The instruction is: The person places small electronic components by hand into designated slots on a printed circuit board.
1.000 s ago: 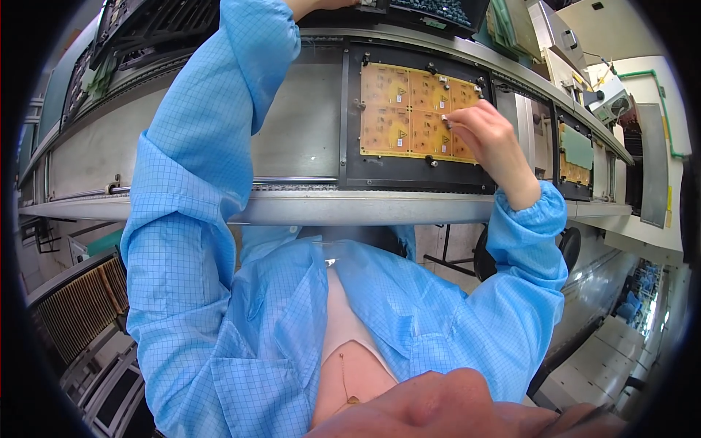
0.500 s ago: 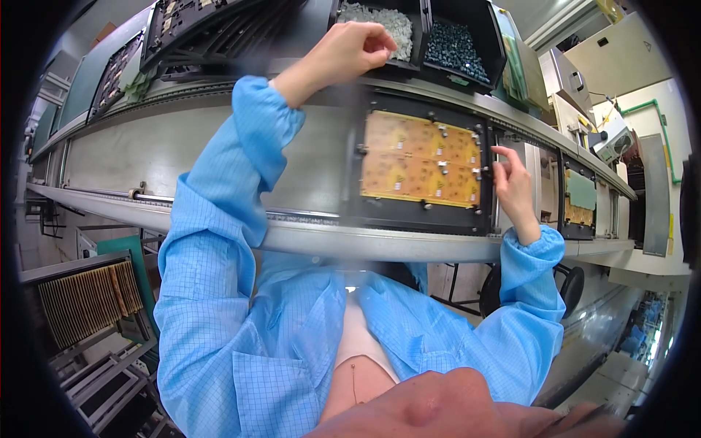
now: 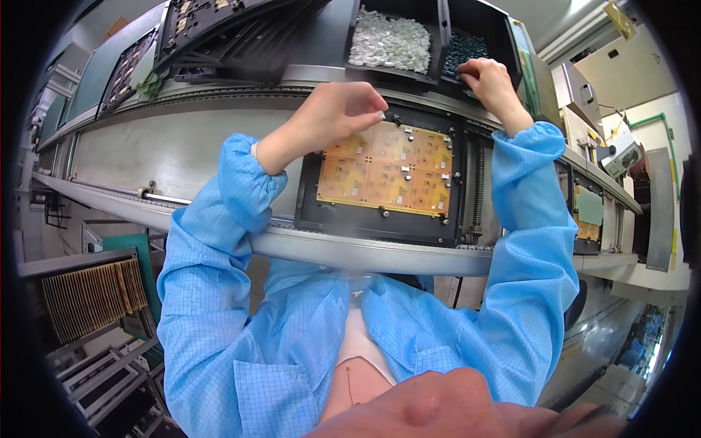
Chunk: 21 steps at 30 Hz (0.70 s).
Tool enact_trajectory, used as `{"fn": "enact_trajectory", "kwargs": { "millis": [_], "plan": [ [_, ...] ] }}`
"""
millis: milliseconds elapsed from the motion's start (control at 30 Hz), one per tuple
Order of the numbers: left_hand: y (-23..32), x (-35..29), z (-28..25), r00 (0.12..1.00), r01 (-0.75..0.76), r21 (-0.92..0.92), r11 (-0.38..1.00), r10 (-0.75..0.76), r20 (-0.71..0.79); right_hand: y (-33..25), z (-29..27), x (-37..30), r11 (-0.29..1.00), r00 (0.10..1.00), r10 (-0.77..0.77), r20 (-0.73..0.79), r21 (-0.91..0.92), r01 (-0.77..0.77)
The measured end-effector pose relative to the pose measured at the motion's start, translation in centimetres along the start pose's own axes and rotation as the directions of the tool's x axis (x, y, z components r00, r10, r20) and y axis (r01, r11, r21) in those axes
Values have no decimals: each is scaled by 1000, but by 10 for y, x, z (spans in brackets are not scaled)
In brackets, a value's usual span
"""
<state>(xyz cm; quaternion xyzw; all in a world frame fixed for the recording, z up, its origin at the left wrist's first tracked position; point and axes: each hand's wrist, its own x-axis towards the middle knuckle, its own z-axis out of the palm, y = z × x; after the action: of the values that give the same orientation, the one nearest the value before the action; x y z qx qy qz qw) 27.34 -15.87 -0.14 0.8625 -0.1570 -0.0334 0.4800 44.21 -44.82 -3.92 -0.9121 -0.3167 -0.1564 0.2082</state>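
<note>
My left hand (image 3: 328, 117) is over the upper left part of an orange circuit board panel (image 3: 380, 179), its thumb and forefinger closed on a small white component (image 3: 381, 114). The panel lies in a black carrier frame (image 3: 310, 201) with dark clamps along its edges, and a few small white and silvery parts stand on it. My right hand (image 3: 491, 84) reaches to the bin of small dark blue components (image 3: 461, 51), fingertips pinched at its near side; what they hold is too small to tell. A bin of white components (image 3: 391, 42) stands left of it.
The carrier rests on a metal conveyor with a front rail (image 3: 365, 252). Stacked black carriers (image 3: 226, 44) stand at the back left. Another carrier with a green sheet (image 3: 588, 208) sits further right. A rack of upright boards (image 3: 91, 299) is at lower left.
My left hand has come from the white bin down to the panel, a white component in its fingers. The carrier has shifted left. My right hand has gone from its right edge to the blue bin.
</note>
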Motion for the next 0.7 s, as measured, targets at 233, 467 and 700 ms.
{"fn": "enact_trajectory", "kwargs": {
  "millis": [233,467,700],
  "plan": [
    [-5,-2,5,999,47,-41,998,-48,-10,3,-4,9,994,986,76,147,-90,-63],
    [1,-20,10,995,-89,76,993,85,50,8,-6,4,996,999,23,-44,-82,-27],
    [11,-32,6,989,17,108,994,-32,143,-76,-32,-41,863,997,73,37,499,-82]
  ]
}}
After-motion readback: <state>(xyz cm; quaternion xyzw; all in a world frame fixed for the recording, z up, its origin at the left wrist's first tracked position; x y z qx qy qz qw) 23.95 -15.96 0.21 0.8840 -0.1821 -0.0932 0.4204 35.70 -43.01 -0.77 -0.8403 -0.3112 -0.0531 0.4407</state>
